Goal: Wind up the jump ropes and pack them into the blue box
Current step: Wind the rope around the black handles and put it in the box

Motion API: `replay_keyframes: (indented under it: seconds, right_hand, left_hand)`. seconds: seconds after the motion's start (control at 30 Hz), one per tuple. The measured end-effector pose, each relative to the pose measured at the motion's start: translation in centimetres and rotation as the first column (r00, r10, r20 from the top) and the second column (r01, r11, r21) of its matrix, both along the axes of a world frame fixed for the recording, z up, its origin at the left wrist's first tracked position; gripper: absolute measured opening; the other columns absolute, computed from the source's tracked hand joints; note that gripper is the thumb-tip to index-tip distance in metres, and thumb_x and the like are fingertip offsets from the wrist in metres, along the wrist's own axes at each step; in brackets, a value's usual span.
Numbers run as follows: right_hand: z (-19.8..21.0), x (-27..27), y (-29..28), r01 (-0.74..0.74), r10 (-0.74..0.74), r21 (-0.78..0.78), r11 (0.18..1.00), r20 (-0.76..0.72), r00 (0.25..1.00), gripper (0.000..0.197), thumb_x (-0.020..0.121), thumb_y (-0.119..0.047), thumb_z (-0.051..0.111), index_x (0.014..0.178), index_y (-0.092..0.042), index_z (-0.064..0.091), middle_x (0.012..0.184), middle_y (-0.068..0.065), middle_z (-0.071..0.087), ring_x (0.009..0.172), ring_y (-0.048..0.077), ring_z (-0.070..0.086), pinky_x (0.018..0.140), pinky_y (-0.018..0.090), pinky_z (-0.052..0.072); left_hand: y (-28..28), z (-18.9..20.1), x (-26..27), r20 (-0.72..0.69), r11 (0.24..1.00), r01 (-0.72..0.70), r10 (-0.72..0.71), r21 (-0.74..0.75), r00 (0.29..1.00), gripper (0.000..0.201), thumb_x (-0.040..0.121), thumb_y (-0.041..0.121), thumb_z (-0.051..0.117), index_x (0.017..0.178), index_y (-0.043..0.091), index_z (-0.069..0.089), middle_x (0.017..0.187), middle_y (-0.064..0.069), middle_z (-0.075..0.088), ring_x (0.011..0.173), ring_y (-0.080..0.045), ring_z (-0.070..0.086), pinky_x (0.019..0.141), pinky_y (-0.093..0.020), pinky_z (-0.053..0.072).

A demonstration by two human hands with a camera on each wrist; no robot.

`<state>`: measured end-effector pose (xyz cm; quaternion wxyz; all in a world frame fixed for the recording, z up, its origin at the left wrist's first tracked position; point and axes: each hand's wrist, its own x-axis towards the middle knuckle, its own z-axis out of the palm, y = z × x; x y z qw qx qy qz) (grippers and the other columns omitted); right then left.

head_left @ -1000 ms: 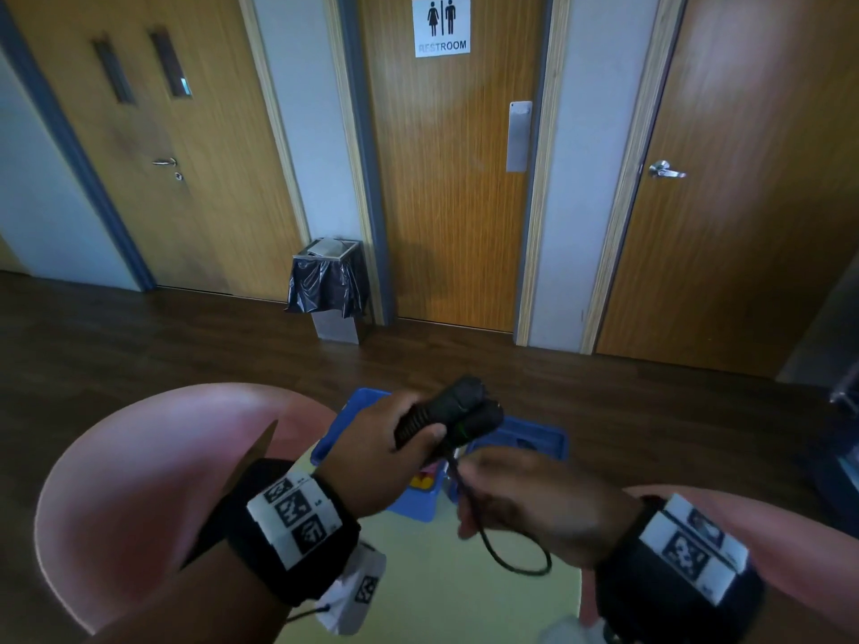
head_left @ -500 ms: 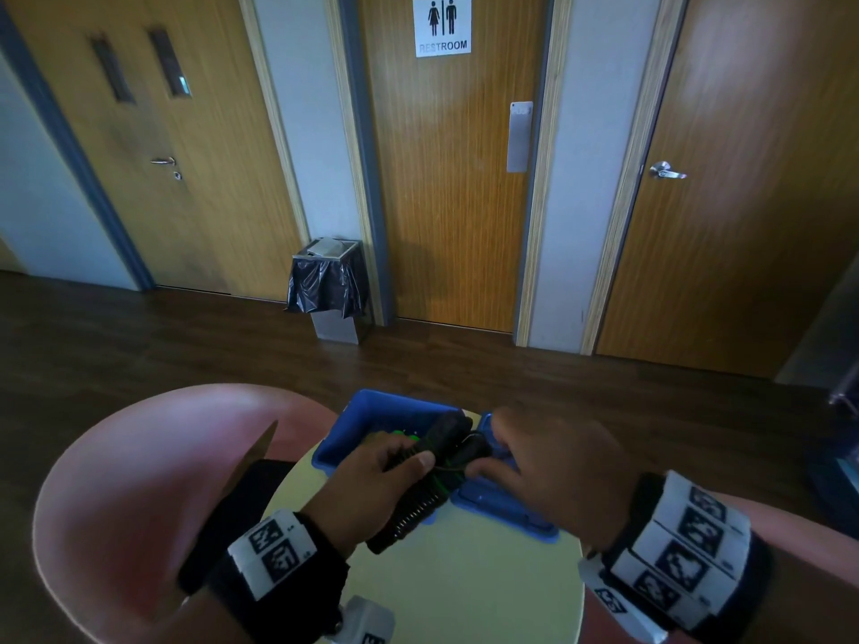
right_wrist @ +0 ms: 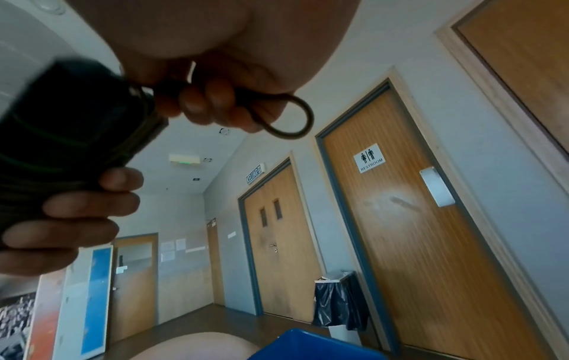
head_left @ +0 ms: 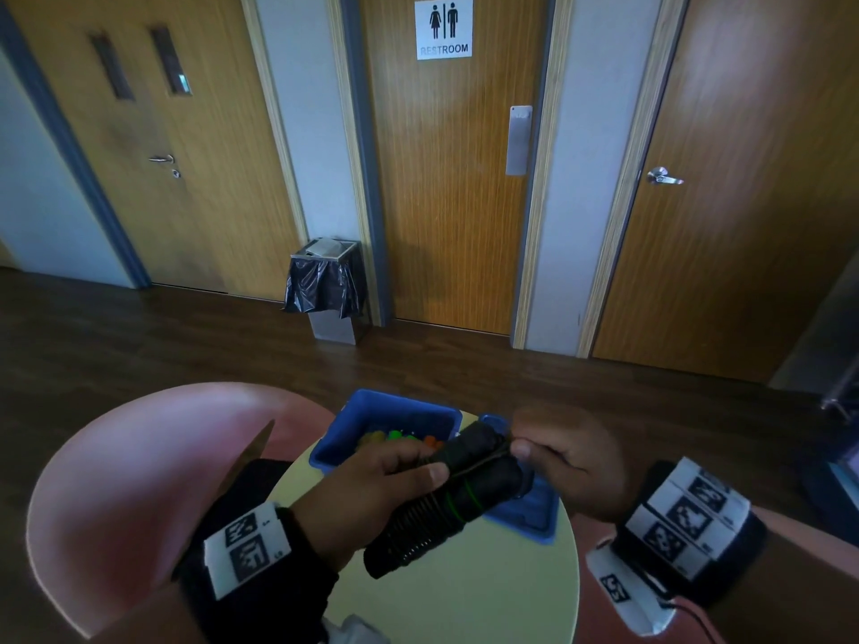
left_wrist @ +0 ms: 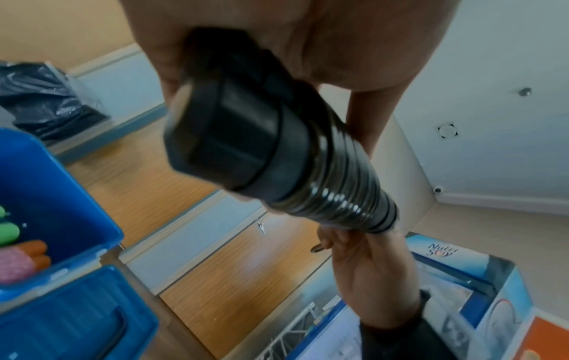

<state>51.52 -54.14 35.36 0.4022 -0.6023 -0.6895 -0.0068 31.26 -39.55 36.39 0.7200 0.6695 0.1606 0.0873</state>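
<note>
Winding nearly done: left hand point(head_left: 372, 485) grips the black jump rope handles point(head_left: 446, 495), held just over the blue box point(head_left: 395, 411) at 12 o'clock; right hand point(head_left: 567, 462) pinches the last cord loop point(right_wrist: 289, 121). Next, likely: tuck loop, drop bundle in.

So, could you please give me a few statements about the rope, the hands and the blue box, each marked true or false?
1. The left hand grips the black jump rope handles. True.
2. The right hand is empty. False: it pinches a loop of rope cord.
3. The blue box is closed. False: it is open, with colourful items inside.
4. The black rope bundle lies in the box. False: it is held above the yellow table.
5. The box lid lies beside the box. True.
</note>
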Motion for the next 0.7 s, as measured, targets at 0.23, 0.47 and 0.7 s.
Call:
replay_keyframes:
  seconds: [0.23, 0.47, 0.7]
  right_hand:
    - [0.5, -3.5, -0.1, -0.127, 0.150, 0.081, 0.989, -0.622, 0.769, 0.040, 0.093, -0.057, 0.055, 0.068, -0.026, 0.053, 0.064, -0.004, 0.041, 0.058, 0.012, 0.038, 0.056, 0.023, 0.032]
    - [0.1, -4.6, -0.1, -0.103, 0.129, 0.080, 0.991, -0.469, 0.874, 0.058, 0.083, -0.072, 0.057, 0.088, -0.014, 0.052, 0.070, 0.010, 0.048, 0.059, 0.025, 0.045, 0.054, 0.040, 0.037]
    - [0.0, -5.3, 0.2, 0.077, -0.074, 0.013, 0.997, -0.166, 0.983, 0.058, 0.076, -0.085, 0.049, 0.114, -0.041, 0.046, 0.096, -0.008, 0.062, 0.086, 0.007, 0.061, 0.072, 0.028, 0.048]
  left_hand:
    - [-1.0, 0.5, -0.9, 0.144, 0.977, 0.087, -0.060, -0.192, 0.988, 0.025, 0.080, 0.024, 0.066, 0.093, 0.004, 0.073, 0.078, -0.014, 0.067, 0.065, -0.022, 0.064, 0.060, -0.026, 0.050]
    - [-1.5, -0.3, -1.1, 0.193, 0.947, 0.059, 0.003, -0.315, 0.981, 0.057, 0.075, 0.031, 0.074, 0.100, -0.017, 0.056, 0.080, -0.020, 0.056, 0.064, -0.026, 0.056, 0.059, -0.030, 0.045]
    - [-1.6, 0.3, -1.9, 0.178, 0.956, 0.021, 0.033, -0.293, 0.983, 0.037, 0.076, 0.034, 0.063, 0.091, 0.001, 0.071, 0.069, -0.018, 0.060, 0.056, -0.025, 0.059, 0.054, -0.032, 0.048]
